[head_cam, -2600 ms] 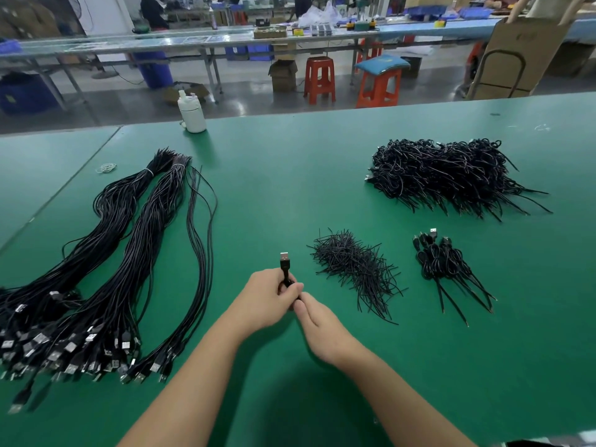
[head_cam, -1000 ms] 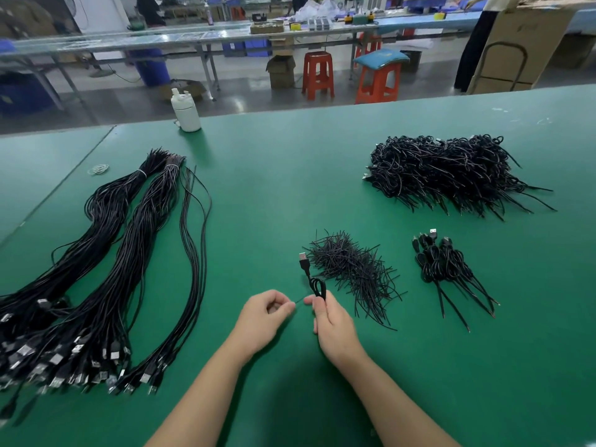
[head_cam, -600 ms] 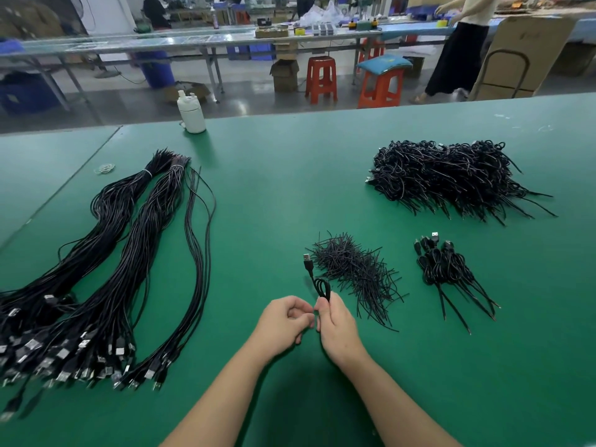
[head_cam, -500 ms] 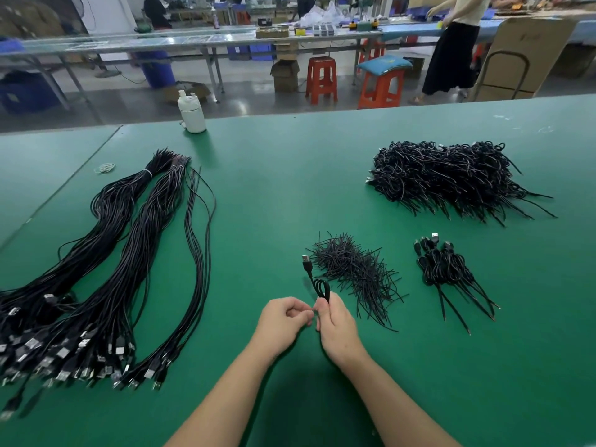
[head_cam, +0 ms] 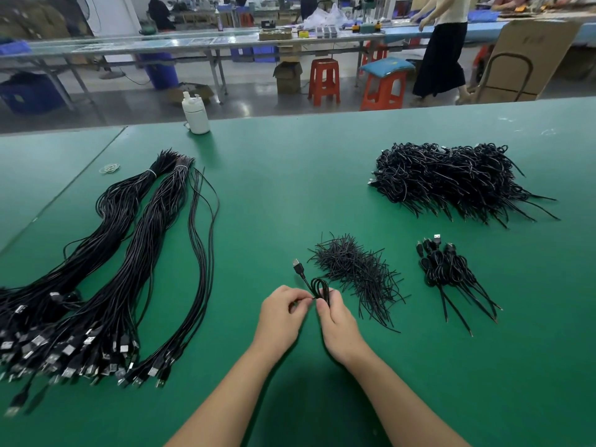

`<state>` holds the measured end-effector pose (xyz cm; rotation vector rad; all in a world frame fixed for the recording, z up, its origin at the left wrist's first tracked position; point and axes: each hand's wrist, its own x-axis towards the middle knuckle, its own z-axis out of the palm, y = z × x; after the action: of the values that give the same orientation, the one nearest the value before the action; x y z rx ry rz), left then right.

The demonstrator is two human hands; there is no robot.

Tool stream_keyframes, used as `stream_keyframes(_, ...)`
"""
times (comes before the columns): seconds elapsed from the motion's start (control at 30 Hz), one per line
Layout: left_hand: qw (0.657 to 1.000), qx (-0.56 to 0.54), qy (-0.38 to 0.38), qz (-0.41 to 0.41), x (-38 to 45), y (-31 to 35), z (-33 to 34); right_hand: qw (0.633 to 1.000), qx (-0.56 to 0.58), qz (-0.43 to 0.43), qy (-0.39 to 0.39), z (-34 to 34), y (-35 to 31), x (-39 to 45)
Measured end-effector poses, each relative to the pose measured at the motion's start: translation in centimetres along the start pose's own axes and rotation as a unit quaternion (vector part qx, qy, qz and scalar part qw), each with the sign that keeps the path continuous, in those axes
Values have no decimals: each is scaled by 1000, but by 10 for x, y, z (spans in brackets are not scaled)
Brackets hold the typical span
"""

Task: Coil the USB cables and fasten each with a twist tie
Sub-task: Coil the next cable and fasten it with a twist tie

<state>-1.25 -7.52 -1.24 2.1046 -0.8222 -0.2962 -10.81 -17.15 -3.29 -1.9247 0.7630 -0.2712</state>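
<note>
Right hand (head_cam: 338, 324) gripped a coiled black USB cable (head_cam: 317, 287); left hand (head_cam: 280, 317) pinched at its waist, tie too small to tell. White lidded plastic jar (head_cam: 195, 116) stood on the green table (head_cam: 290, 188), contents hidden.

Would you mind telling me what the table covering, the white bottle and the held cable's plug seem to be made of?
Table covering: likely a matte green rubber or vinyl mat, smooth with soft glare. White bottle: probably plastic, opaque with a dull sheen. Plug on the coiled cable: black moulded plastic body with a silvery, apparently metal tip.
</note>
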Motion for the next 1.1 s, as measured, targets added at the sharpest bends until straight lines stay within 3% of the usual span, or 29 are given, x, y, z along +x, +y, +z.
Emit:
stream_keyframes(0.23, 978, 145, -43, 144, -3, -1, -6, 1000, 9, 3, -17, -2, 0, 0)
stream_keyframes(0.33, 921, 280, 20, 270, -5, 3, -13, 1000, 11, 0, -18, -2, 1, 2)
stream_keyframes(0.4, 876, 310, 60, 363, -3, 7, -18, 998, 57, 16, -31, -2, 0, 2)
stream_keyframes(0.47, 850, 299, 58, 431, 0, 12, -24, 990, 128, 47, -48, -2, 1, 5)
stream_keyframes(0.53, 844, 290, 20, 451, 2, 17, -28, 978, 184, 68, -68, -3, 2, 7)
stream_keyframes(0.6, 863, 284, -32, 415, 4, 20, -30, 969, 220, 78, -87, -5, 1, 9)
stream_keyframes(0.7, 932, 207, -99, 282, 5, 18, -28, 961, 245, 85, -93, -5, 0, 9)
stream_keyframes(0.83, 988, 80, -67, 112, 6, 20, -21, 981, 164, 70, -75, -6, -5, 3)
stream_keyframes(0.9, 996, 57, -65, 35, 9, 22, -19, 999, -9, -4, -47, -4, -3, -4)
stream_keyframes(0.97, 994, 75, -79, -19, 12, 21, -21, 987, -142, -71, -6, 2, 1, -12)
stream_keyframes(1.1, 984, 116, -125, -50, 15, 15, -30, 958, -245, -146, 31, 12, 1, -20)
